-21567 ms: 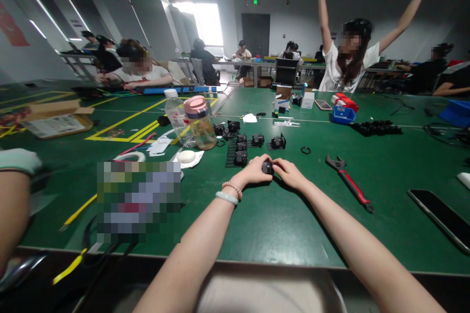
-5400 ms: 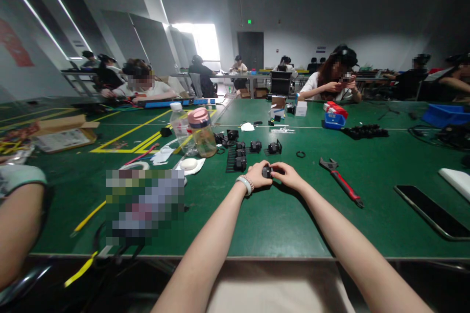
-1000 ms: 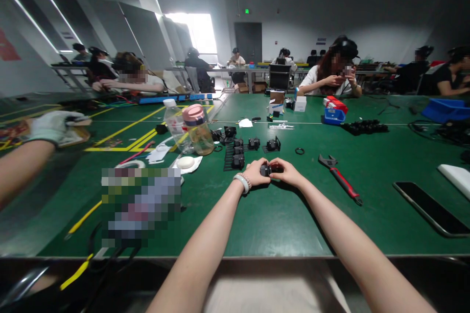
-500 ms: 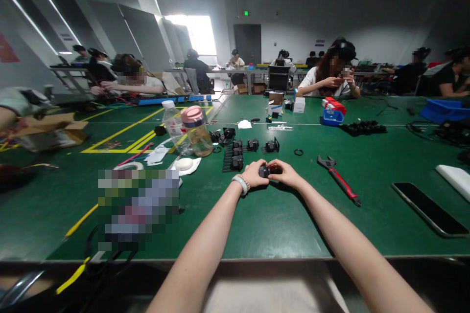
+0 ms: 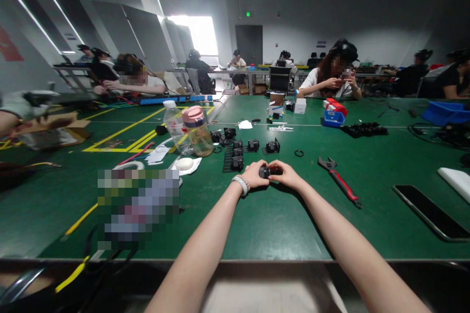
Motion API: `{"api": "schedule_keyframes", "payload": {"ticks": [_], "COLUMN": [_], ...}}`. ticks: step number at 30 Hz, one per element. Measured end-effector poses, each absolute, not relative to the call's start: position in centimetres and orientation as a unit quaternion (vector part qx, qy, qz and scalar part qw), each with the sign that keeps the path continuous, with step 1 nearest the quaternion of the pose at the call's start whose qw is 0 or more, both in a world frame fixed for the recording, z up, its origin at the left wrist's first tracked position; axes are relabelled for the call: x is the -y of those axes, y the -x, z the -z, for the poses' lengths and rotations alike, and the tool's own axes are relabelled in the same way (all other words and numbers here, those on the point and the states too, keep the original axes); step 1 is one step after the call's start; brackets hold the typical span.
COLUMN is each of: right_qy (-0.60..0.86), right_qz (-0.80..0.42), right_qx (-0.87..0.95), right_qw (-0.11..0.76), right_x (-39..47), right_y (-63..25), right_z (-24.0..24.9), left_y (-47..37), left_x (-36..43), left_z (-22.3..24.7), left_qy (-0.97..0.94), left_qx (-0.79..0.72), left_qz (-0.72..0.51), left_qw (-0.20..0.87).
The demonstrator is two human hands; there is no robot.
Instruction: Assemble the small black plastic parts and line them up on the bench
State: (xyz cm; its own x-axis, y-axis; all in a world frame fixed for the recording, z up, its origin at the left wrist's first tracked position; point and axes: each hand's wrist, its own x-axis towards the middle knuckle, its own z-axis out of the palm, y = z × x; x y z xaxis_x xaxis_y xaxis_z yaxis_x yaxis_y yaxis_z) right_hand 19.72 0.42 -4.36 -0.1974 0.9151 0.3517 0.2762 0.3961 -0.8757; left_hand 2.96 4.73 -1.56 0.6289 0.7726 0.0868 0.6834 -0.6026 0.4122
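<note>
Both my hands meet over the green table (image 5: 271,230), closed around a small black plastic part (image 5: 263,172). My left hand (image 5: 253,174), with a bracelet at the wrist, grips its left side. From the right, my right hand (image 5: 288,174) pinches it with thumb and fingers; the fingers partly cover it, so its exact kind is unclear. Just beyond lie several similar black parts (image 5: 237,162), some with comb-like prongs. A single one (image 5: 272,146) sits apart behind my hands, and a black ring (image 5: 299,153) rests to its right.
An adjustable wrench (image 5: 345,188) with a red handle and a phone (image 5: 431,211) lie to the right. A pink-lidded bottle (image 5: 198,132) and a clear bottle (image 5: 176,127) stand left. Farther back are a blue bin (image 5: 334,117) and a person (image 5: 336,71) across the table.
My hands hold the black part in nearly the same place and pose. The whole view has shifted very slightly. At the far left, another person's arm has moved a little.
</note>
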Motion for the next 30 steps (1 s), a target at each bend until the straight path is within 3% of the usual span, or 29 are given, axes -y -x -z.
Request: {"api": "schedule_keyframes", "payload": {"ticks": [30], "right_qy": [0.435], "right_qz": [-0.347], "right_qx": [0.689], "right_qw": [0.465], "right_x": [-0.29], "right_y": [-19.67], "right_z": [4.24], "left_y": [-3.02], "left_x": [-4.80], "left_z": [1.79], "left_qy": [-0.883], "left_qx": [-0.420], "left_qz": [-0.123], "left_qw": [0.168]}}
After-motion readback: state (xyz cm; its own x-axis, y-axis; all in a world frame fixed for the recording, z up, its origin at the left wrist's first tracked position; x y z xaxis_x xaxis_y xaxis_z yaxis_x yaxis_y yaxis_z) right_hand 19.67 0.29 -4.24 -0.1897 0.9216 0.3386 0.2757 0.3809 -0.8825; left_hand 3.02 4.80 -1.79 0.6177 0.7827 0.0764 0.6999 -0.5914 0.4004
